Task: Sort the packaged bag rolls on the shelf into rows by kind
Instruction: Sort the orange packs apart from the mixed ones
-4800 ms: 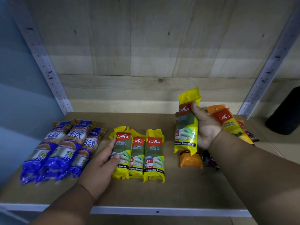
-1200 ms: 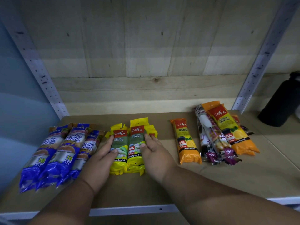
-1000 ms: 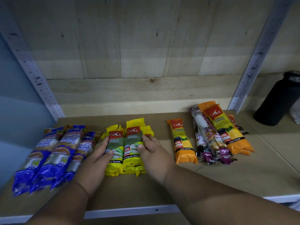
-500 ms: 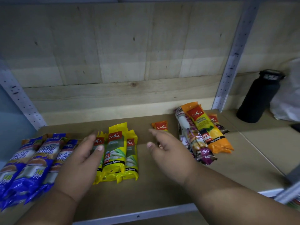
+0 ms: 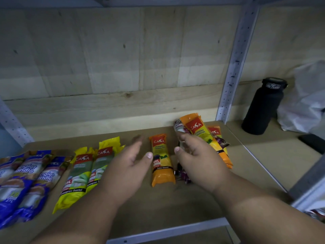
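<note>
This looks like a stockroom or the back of a shop. A plain board shelf (image 5: 175, 199) sits on perforated metal uprights (image 5: 235, 60) against bare wooden planks (image 5: 105, 50). Several identical retail-wrapped bag rolls (image 5: 162, 160) lie along it, and a black bottle (image 5: 262, 106) stands in the next bay.

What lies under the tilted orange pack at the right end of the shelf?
The tilted orange pack rests on a purple-printed pack and a second orange pack. The right hand covers their middles, so anything more beneath stays hidden.
</note>
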